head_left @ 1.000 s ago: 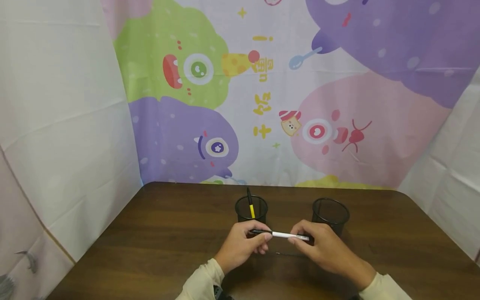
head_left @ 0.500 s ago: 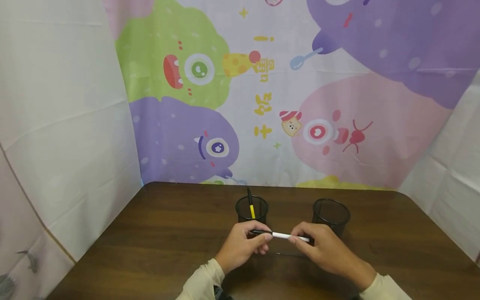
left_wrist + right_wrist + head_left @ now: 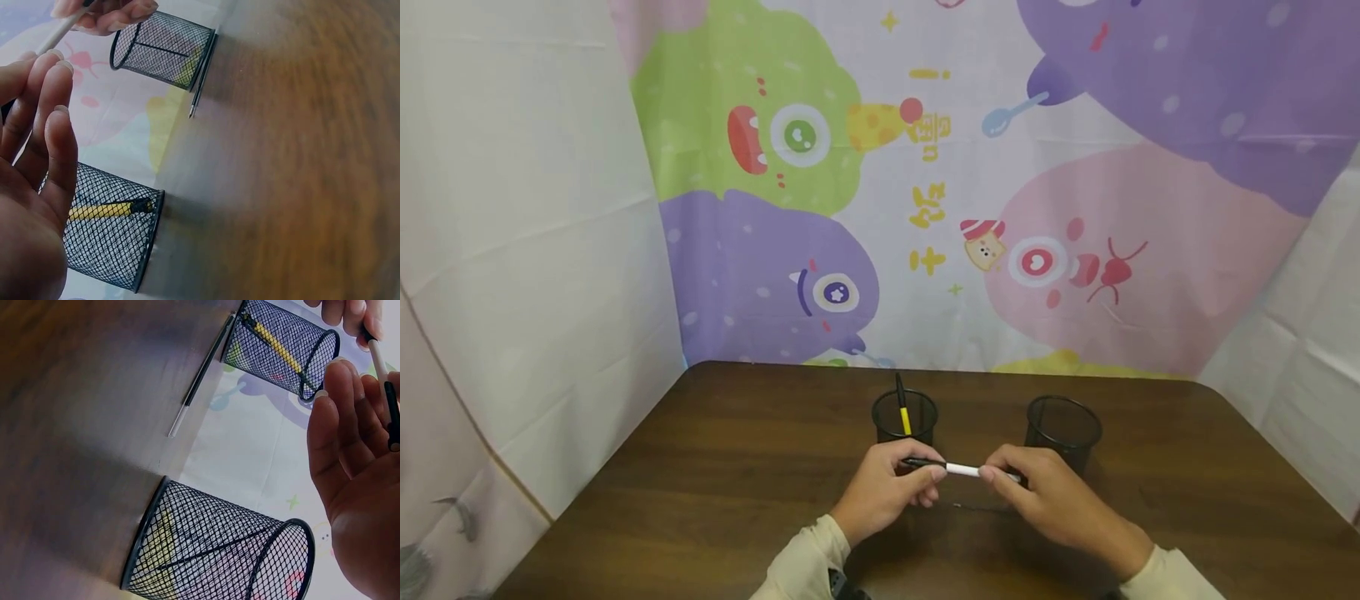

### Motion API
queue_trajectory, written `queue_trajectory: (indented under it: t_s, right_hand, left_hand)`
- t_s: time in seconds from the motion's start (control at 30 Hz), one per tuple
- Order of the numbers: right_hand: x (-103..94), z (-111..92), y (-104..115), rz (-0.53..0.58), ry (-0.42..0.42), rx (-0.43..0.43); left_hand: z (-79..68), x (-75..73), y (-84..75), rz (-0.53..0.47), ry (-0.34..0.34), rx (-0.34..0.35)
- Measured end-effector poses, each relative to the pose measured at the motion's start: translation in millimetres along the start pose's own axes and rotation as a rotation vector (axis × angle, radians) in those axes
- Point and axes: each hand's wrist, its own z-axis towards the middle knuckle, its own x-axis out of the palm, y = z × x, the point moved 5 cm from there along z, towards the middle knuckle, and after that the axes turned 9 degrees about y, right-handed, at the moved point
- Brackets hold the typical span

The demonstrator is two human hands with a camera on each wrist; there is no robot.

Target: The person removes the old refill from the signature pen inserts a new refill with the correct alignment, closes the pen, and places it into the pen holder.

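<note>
A pen with a white barrel [image 3: 962, 470] and black ends spans both hands above the table, lying nearly level. My left hand [image 3: 887, 487] pinches its black part between thumb and fingers. The white part near the other end is pinched by my right hand [image 3: 1052, 496], where a black clip section [image 3: 392, 406] shows in the right wrist view. Below the hands, a thin dark pen refill [image 3: 201, 78] with a metal tip lies on the table, also seen as a refill [image 3: 203, 375] with a clear end in the right wrist view.
Behind my left hand stands a black mesh pen cup [image 3: 119, 244] holding a yellow and black pen [image 3: 903, 408]. A second mesh cup [image 3: 206, 544] stands behind my right hand. The brown table [image 3: 730, 450] meets a cartoon-printed curtain [image 3: 940, 325] at the back.
Less of the white barrel shows beyond my right thumb than a second ago, as the right fingers shift slightly on the pen. Both hands otherwise stay almost in place.
</note>
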Motion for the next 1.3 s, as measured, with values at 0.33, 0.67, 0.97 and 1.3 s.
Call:
queue_trajectory:
  t_s: [0.33, 0.67, 0.97, 1.3]
  right_hand:
    - [0.2, 2.2, 1.0, -0.034, -0.025, -0.033]
    - [-1.6, 2.2, 6.5, -0.108, -0.057, -0.051]
    - [-2.3, 1.8, 7.8, -0.146, -0.063, -0.049]
    - [-0.1, 1.2, 5.1, -0.137, -0.046, -0.018]
  left_hand:
    - [-0.2, -2.1, -2.9, 0.017, -0.023, 0.016]
    - [-0.1, -2.0, -2.1, 0.019, -0.019, 0.005]
    - [0.6, -1.3, -1.9, 0.028, -0.014, 0.009]
    - [-0.8, -0.4, -2.2, 0.015, -0.015, -0.001]
